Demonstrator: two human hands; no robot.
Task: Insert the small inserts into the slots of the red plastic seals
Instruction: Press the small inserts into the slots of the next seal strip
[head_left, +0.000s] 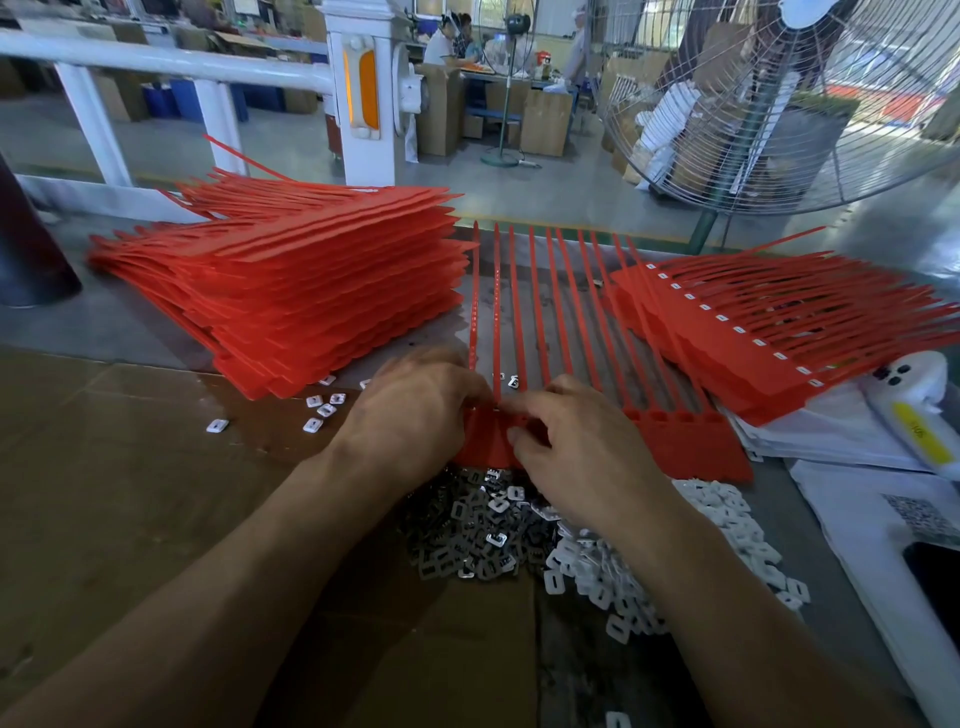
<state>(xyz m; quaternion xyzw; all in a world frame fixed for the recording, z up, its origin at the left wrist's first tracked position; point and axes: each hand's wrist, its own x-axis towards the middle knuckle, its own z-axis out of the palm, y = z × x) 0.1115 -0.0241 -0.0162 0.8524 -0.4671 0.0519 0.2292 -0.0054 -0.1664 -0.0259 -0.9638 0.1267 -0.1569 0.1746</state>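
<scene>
A strip of joined red plastic seals (691, 447) lies flat before me, its long tails pointing away. My left hand (410, 415) rests on the strip's left end with fingers curled down onto the slot row. My right hand (576, 447) has its fingertips pinched at a slot near the left end; whatever it pinches is hidden. Below the strip lie a heap of metal inserts (467, 530) and a heap of white plastic inserts (675, 561).
A tall stack of red seal strips (311, 291) sits at the left, another stack with white inserts fitted (789, 332) at the right. Loose white inserts (322, 410) lie on the brown cardboard (104, 467). White bags and a phone lie at the right; a floor fan (779, 104) stands behind.
</scene>
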